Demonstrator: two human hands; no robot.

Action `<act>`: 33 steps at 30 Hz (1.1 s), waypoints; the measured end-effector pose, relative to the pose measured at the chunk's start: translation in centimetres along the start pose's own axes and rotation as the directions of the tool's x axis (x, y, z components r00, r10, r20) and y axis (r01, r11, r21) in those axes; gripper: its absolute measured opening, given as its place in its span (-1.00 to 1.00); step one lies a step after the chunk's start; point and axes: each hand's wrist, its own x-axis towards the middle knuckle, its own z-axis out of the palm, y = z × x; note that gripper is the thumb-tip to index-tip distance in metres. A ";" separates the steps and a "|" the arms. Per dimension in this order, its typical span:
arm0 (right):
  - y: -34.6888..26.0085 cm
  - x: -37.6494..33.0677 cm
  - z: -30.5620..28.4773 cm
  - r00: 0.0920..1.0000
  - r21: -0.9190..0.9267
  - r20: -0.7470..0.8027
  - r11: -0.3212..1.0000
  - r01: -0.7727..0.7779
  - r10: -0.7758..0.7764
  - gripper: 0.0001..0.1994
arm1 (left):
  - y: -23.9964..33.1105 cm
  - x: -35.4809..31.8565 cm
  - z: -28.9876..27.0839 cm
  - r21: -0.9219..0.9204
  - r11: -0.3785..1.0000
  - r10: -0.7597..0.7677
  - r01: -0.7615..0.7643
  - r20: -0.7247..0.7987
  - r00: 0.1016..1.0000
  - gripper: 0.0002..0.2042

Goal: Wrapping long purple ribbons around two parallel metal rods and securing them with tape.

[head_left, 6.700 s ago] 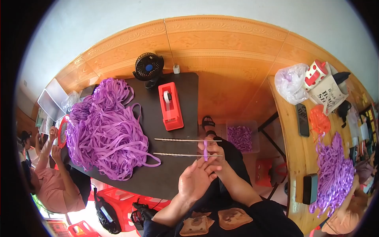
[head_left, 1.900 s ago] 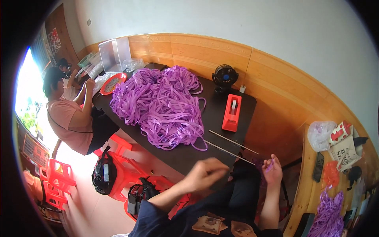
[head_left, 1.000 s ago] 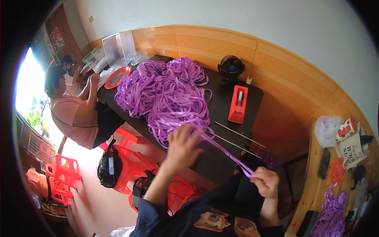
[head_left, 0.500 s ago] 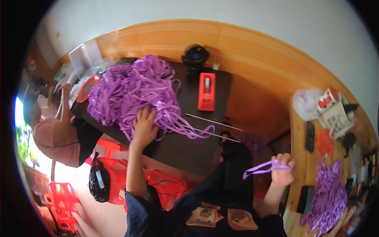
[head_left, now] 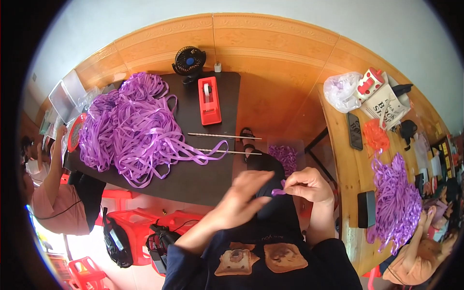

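A short piece of purple ribbon (head_left: 279,192) is pinched between the thumb and fingers of my right hand (head_left: 311,186), above my lap. Just to its left, my left hand (head_left: 241,199) reaches toward the ribbon with fingers apart, slightly blurred, and nothing visible in it. On the dark table (head_left: 203,186) lies a large tangled heap of purple ribbon (head_left: 133,128), some loops trailing to the right. Two thin sticks, one of them a pale rod (head_left: 224,136), jut past the table's right edge; a ribbon loop lies across the lower one.
Behind the sticks are a red tape dispenser (head_left: 209,108) and a black fan (head_left: 189,63). A bin of purple ribbon pieces (head_left: 284,158) stands on the floor. The wooden table (head_left: 348,203) at right bears more ribbon, a phone (head_left: 355,131) and bags. People sit at both sides; red stools stand lower left.
My left hand has left the ribbon heap and come over beside my right hand. The right hand has moved inward and up with its ribbon. The view has shifted to the right.
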 end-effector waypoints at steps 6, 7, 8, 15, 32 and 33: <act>-1.0 0.0 -2.4 0.999 -0.078 0.033 0.996 0.036 -0.033 -0.96 | -4.1 -0.2 4.2 -0.736 0.528 -0.175 0.423 0.393 0.903 -0.76; -0.7 -0.4 -3.1 0.999 -0.081 0.018 0.996 0.029 -0.027 -0.96 | -4.6 -0.5 4.1 -0.759 0.460 -0.198 0.461 0.419 0.886 -0.78; -0.6 -0.9 -3.8 0.998 0.005 -0.013 0.998 -0.060 0.060 -0.94 | -5.0 -0.7 4.1 -0.777 0.388 -0.220 0.495 0.443 0.869 -0.79; 2.9 -0.7 -3.1 0.953 -0.198 -0.294 0.970 -0.137 0.075 -0.89 | -4.6 -1.0 3.5 -0.793 0.391 -0.373 0.467 0.327 0.868 -0.85; 3.0 0.0 4.9 0.864 -0.746 -0.137 0.624 0.231 -0.484 -0.72 | -1.4 -1.3 2.6 -0.436 0.762 -0.502 0.478 0.068 0.862 -0.72; 2.8 0.1 4.9 0.874 -0.810 -0.099 0.549 0.207 -0.476 -0.71 | -1.6 -1.4 2.7 -0.437 0.763 -0.501 0.477 0.066 0.863 -0.72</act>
